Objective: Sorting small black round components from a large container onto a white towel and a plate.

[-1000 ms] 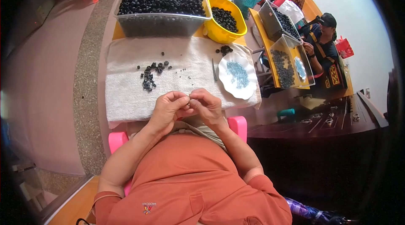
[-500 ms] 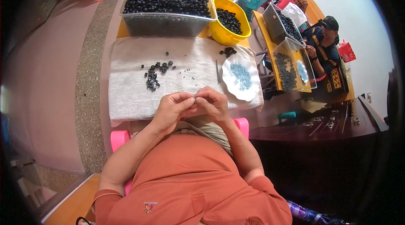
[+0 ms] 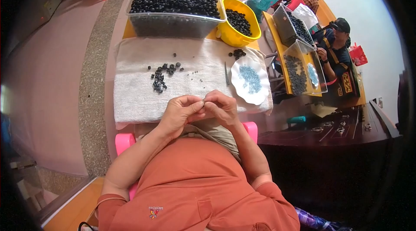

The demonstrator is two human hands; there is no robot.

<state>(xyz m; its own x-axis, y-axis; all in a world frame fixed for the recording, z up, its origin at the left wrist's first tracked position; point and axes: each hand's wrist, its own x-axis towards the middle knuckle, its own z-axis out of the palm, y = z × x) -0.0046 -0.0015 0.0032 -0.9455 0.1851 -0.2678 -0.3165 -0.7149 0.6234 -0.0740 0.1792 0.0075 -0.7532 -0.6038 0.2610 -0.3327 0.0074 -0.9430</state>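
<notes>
Pinching with both hands over the near edge of the bench (image 3: 128, 30), just right of its middle. My left hand (image 3: 177, 112) and right hand (image 3: 223, 106) meet at the tips; fingers of each clamped on one tiny piece (image 3: 203, 100), mostly hidden, its kind too small for me to tell. One white cloth (image 3: 138, 105) under the work.

Far edge: one clear tub (image 3: 169, 27) and, to its right, one yellow bucket (image 3: 236, 36), both holding black beads past counting.

Right edge: one white fluted dish (image 3: 252, 99) of pale blue grains (image 3: 250, 79), also uncountable. One slim grey tool (image 3: 226, 73) just left of it; one small dark cluster (image 3: 238, 53) between dish and bucket.

Left of centre: one loose dark heap (image 3: 159, 84), pieces overlapping, count unsure. One lone bead (image 3: 174, 55) nearer the far edge. Several tiny specks (image 3: 195, 73) toward the middle.
</notes>
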